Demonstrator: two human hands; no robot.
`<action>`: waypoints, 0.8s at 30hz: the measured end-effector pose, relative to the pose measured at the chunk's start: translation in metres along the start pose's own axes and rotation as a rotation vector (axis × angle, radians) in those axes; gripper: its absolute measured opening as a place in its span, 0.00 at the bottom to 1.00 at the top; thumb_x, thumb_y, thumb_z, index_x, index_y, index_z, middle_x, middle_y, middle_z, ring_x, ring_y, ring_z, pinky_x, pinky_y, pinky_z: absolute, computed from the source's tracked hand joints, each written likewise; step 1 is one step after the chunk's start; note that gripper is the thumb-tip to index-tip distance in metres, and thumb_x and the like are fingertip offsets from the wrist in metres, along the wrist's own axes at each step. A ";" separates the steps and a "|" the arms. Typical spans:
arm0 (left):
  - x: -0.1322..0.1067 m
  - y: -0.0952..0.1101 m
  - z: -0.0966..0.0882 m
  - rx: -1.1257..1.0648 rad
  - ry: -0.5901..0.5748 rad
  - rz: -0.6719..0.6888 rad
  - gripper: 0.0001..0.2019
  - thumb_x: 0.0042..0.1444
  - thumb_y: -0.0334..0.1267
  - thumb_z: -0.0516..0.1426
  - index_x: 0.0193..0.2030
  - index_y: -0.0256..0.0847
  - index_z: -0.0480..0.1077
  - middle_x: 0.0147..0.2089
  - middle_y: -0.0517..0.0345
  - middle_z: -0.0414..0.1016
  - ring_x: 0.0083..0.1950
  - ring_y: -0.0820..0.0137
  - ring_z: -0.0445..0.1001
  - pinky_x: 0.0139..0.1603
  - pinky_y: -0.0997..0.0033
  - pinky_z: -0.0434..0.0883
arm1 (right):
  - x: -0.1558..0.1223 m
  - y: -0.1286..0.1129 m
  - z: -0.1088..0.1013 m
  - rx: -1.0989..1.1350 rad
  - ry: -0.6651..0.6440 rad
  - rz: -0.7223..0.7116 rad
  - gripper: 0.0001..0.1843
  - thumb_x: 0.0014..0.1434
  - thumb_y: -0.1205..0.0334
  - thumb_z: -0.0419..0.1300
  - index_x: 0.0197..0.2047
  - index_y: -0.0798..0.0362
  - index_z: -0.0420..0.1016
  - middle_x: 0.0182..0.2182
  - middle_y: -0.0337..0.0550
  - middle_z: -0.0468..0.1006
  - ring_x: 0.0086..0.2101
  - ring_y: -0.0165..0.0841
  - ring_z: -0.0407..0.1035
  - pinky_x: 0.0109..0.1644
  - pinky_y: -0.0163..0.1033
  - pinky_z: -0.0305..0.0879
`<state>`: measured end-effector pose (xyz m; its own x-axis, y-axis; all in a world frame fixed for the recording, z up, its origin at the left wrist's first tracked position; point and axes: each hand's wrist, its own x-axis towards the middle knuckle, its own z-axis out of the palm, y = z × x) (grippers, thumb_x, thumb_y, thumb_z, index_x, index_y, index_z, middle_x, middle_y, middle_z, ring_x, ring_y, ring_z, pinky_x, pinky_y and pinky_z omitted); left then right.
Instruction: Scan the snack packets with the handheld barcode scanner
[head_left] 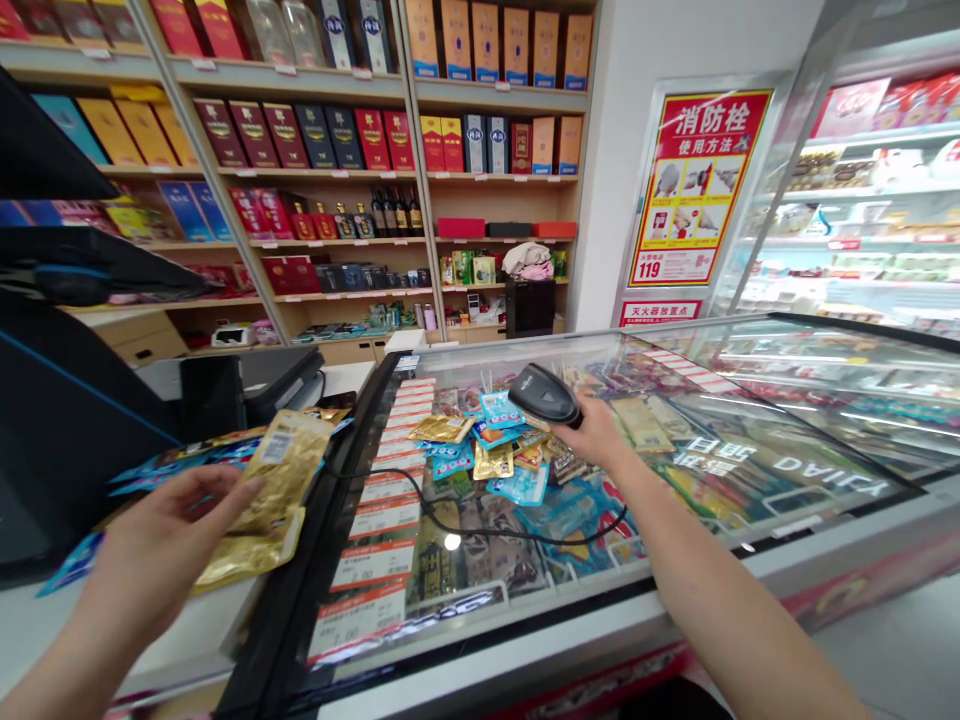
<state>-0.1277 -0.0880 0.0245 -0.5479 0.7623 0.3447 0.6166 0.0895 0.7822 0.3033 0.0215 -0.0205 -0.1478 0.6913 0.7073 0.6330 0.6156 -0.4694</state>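
Note:
My left hand (176, 530) pinches a gold foil snack packet (289, 455) between thumb and fingers, with a barcode label facing up. More gold and blue packets (161, 465) lie beneath and behind it on the white counter. In my right hand (589, 435) is a black barcode scanner (546, 395), held by its handle above the glass lid of a chest freezer. Below and beside the scanner, a loose pile of blue and gold packets (493, 462) rests on the glass. A black cable (517, 538) loops across the lid in front of the pile.
The chest freezer (480, 690) fills the middle and right, with price labels (375, 530) along its left side. Dark checkout equipment (60, 400) stands at far left. Behind are shelves of boxed bottles (322, 135), a red and yellow wall sign (701, 185) and a lit display cooler (885, 200).

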 end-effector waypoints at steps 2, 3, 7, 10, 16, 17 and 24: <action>-0.012 0.028 0.027 -0.249 -0.077 -0.069 0.33 0.22 0.67 0.64 0.29 0.42 0.68 0.25 0.63 0.72 0.27 0.71 0.68 0.28 0.73 0.64 | 0.000 -0.004 0.001 0.033 -0.024 -0.007 0.10 0.50 0.57 0.62 0.34 0.54 0.76 0.29 0.44 0.80 0.30 0.37 0.72 0.34 0.37 0.65; -0.018 0.040 0.043 -0.342 -0.114 -0.072 0.31 0.24 0.64 0.65 0.29 0.41 0.67 0.25 0.64 0.71 0.27 0.72 0.67 0.28 0.74 0.64 | -0.001 -0.007 0.002 0.044 -0.043 -0.011 0.11 0.50 0.57 0.62 0.35 0.54 0.76 0.30 0.45 0.80 0.31 0.37 0.73 0.35 0.37 0.66; -0.035 0.069 0.106 -0.531 -0.257 -0.025 0.26 0.29 0.58 0.67 0.27 0.40 0.67 0.25 0.63 0.69 0.27 0.74 0.65 0.29 0.74 0.63 | -0.002 -0.017 0.004 0.046 -0.145 -0.018 0.10 0.49 0.61 0.63 0.37 0.52 0.76 0.33 0.43 0.81 0.34 0.37 0.74 0.39 0.37 0.67; -0.044 0.077 0.139 -0.569 -0.311 0.009 0.22 0.35 0.56 0.65 0.27 0.40 0.67 0.26 0.62 0.69 0.28 0.73 0.66 0.31 0.74 0.64 | -0.002 -0.020 0.005 0.048 -0.204 -0.032 0.11 0.48 0.64 0.62 0.38 0.51 0.76 0.33 0.41 0.81 0.33 0.36 0.73 0.38 0.36 0.67; -0.050 0.066 0.163 -0.573 -0.334 0.037 0.19 0.37 0.52 0.65 0.28 0.40 0.67 0.25 0.63 0.68 0.27 0.74 0.66 0.30 0.75 0.63 | -0.001 -0.021 0.007 0.060 -0.305 -0.096 0.15 0.47 0.63 0.64 0.41 0.51 0.77 0.36 0.42 0.81 0.37 0.37 0.74 0.41 0.35 0.66; -0.049 0.062 0.164 -0.563 -0.338 0.040 0.19 0.37 0.51 0.66 0.28 0.40 0.67 0.25 0.63 0.68 0.27 0.74 0.66 0.29 0.75 0.63 | -0.002 -0.022 0.007 0.052 -0.321 -0.092 0.15 0.48 0.62 0.65 0.41 0.51 0.77 0.36 0.42 0.81 0.38 0.37 0.74 0.41 0.35 0.66; -0.048 0.054 0.162 -0.529 -0.355 0.048 0.18 0.39 0.50 0.65 0.29 0.40 0.68 0.25 0.63 0.68 0.26 0.74 0.66 0.28 0.75 0.63 | -0.001 -0.027 0.006 0.019 -0.397 -0.071 0.12 0.49 0.61 0.65 0.39 0.51 0.77 0.32 0.41 0.80 0.35 0.36 0.74 0.39 0.35 0.65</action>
<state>0.0236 -0.0162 -0.0340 -0.2499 0.9318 0.2633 0.2236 -0.2090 0.9520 0.2819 0.0067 -0.0121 -0.4754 0.7367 0.4809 0.5968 0.6717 -0.4390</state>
